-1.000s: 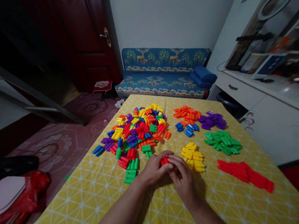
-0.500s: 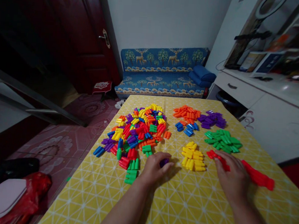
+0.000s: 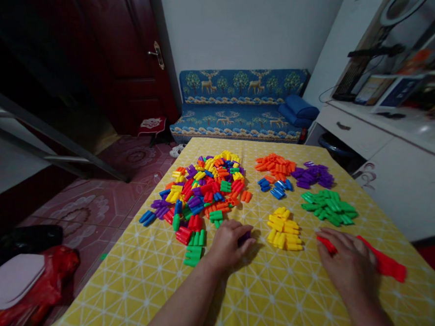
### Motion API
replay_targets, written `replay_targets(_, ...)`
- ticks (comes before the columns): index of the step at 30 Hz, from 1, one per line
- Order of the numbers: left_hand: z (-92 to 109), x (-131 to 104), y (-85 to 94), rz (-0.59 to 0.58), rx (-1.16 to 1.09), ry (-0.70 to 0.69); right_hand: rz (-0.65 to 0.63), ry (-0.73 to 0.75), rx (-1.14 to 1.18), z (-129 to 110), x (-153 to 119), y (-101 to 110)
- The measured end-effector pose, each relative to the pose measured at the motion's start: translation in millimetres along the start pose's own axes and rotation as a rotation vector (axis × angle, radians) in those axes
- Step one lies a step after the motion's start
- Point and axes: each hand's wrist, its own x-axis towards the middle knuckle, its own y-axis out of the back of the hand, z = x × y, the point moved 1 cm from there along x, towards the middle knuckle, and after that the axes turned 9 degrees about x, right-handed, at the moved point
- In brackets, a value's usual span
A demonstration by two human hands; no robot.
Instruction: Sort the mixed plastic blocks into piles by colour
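My left hand (image 3: pixel 230 243) is closed round a purple piece (image 3: pixel 244 237) just right of the large mixed-colour pile (image 3: pixel 204 187) of plastic pieces. My right hand (image 3: pixel 347 262) lies over red pieces (image 3: pixel 384 264), its fingers curled on a red piece (image 3: pixel 327 244) at their tips. Between both hands is a yellow pile (image 3: pixel 285 230). Beyond my right hand are a green pile (image 3: pixel 329 207) and a purple pile (image 3: pixel 313 175). An orange pile (image 3: pixel 275 165) and a few blue pieces (image 3: pixel 278 187) lie farther back.
The pieces lie on a table with a yellow patterned cloth (image 3: pixel 254 293). Behind it stands a blue sofa (image 3: pixel 243 110). A white cabinet (image 3: pixel 408 170) is on the right, a dark red door (image 3: pixel 117 53) on the left, with a small stool (image 3: pixel 152 125) beside it.
My right hand has moved right, drawing the red pieces closer to the others and now covering more of them. My left hand still holds the purple piece. The view has shifted slightly.
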Motion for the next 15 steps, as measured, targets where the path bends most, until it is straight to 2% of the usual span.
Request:
replay_targets(4,-2,2,2.5,0.090,0.104,-0.011,0.073,-0.038,0.004,4,-1,-1)
replay_targets(9,-7,3,10.1,0.266,0.211,0.053,0.122,-0.145,0.090,10,-2,-2)
replay_targets(12,-13,-1,30.7,0.341,0.309,0.165,0.160,-0.190,0.204,16,-3,-3)
replay_targets(15,-22,-10,62.1,0.318,0.435,0.324,0.157,-0.175,0.272,17,-2,-2)
